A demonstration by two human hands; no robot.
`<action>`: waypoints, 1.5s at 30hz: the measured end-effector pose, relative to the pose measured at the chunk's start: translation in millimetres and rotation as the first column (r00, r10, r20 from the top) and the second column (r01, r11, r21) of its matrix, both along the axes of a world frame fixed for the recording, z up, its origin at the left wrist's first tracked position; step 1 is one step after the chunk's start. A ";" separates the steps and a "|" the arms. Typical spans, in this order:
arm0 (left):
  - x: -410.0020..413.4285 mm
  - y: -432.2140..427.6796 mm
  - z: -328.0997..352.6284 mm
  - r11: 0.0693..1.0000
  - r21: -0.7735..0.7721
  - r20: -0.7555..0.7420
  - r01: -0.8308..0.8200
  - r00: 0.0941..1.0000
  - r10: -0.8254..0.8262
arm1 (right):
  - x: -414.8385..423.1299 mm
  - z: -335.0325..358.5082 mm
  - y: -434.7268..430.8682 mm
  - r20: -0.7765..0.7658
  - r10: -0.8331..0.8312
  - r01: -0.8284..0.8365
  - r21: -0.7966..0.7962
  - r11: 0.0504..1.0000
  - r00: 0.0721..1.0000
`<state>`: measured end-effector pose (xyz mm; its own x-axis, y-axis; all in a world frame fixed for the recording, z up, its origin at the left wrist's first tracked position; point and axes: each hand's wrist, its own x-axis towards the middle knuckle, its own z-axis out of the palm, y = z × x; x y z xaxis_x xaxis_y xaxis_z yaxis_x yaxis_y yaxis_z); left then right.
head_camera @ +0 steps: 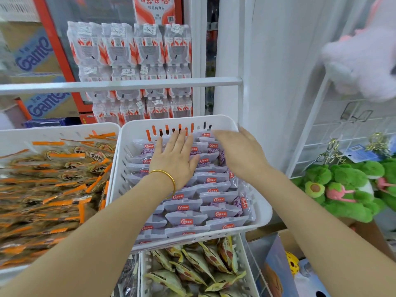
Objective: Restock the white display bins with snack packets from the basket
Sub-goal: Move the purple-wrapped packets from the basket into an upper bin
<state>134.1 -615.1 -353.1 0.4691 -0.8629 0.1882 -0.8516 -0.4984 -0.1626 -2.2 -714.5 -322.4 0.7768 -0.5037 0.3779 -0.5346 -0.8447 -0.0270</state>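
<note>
Gold bangle [165, 172] at its wrist, the left grip [174, 159] lies flat with fingers straight, pressing on the purple-and-white snack packets [214, 198] toward the back of the white display bin [264, 211]. The right grip [237, 153] is spread open too and holds nothing. Its palm is turned toward the left one, over the bin's far right corner; whether it touches the packets I cannot tell. The packets lie in overlapping rows that fill this bin from its front rim almost to its back wall.

The step looks like settling and squaring the stock. To do it well, press with flat palms rather than fingertips so the contents are not crushed. Ease the rows together from both sides, logos up, with no packet riding over the rim.

Just beside it on the left is a neighbouring bin [64, 130] heaped with orange-striped packets [64, 179]. Below is a lower bin [242, 264] of yellow-green packets [192, 269]. The basket is out of view.
</note>
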 end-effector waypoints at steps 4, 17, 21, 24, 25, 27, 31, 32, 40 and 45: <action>-6.5 4.3 10.2 0.998 0.056 -0.036 -0.015 0.999 0.017 | -8.0 3.9 2.5 -0.061 0.019 -0.020 -0.017 1.000 0.998; -206.7 245.8 -95.8 0.936 -0.159 -0.409 0.314 0.842 -0.352 | -199.8 -118.2 199.2 0.299 -0.043 -0.246 0.850 0.466 0.953; -236.2 303.9 -157.8 0.952 0.192 -0.607 0.238 0.791 -0.075 | -243.6 -201.1 249.1 -0.247 0.227 0.181 0.944 0.276 0.942; -244.5 320.8 -174.0 0.892 0.353 -0.611 0.282 0.791 -0.008 | -243.7 -247.0 270.6 -0.520 0.402 0.305 0.818 0.487 0.753; -245.1 323.5 -176.4 0.889 0.354 -0.619 0.290 0.785 -0.010 | -243.6 -259.1 276.2 -0.582 0.447 0.313 0.781 0.541 0.679; -244.1 326.7 -180.8 0.896 0.327 -0.628 0.301 0.778 -0.032 | -248.5 -277.5 284.1 -0.698 0.530 0.317 0.703 0.637 0.482; -243.9 329.7 -191.9 0.908 0.279 -0.662 0.312 0.748 -0.054 | -275.5 -298.1 297.4 -0.803 0.542 0.396 0.595 0.700 0.248; -244.2 330.0 -195.2 0.913 0.271 -0.672 0.304 0.739 -0.047 | -279.5 -302.0 300.1 -0.808 0.536 0.385 0.588 0.711 0.246; -237.7 343.4 -208.4 0.919 0.307 -0.678 0.247 0.735 0.029 | -255.0 -309.3 322.6 -0.641 0.625 0.437 0.765 0.473 0.446; -234.6 348.6 -202.4 0.942 0.280 -0.695 0.185 0.716 0.066 | -233.2 -330.8 355.0 -0.504 0.774 0.418 0.842 0.341 0.383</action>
<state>-100.5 -266.5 -555.4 0.3030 -0.8436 -0.4434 -0.8112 -0.4725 0.3446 -235.4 -359.5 -653.2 0.3982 0.2275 -0.8886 -0.5805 -0.6876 -0.4362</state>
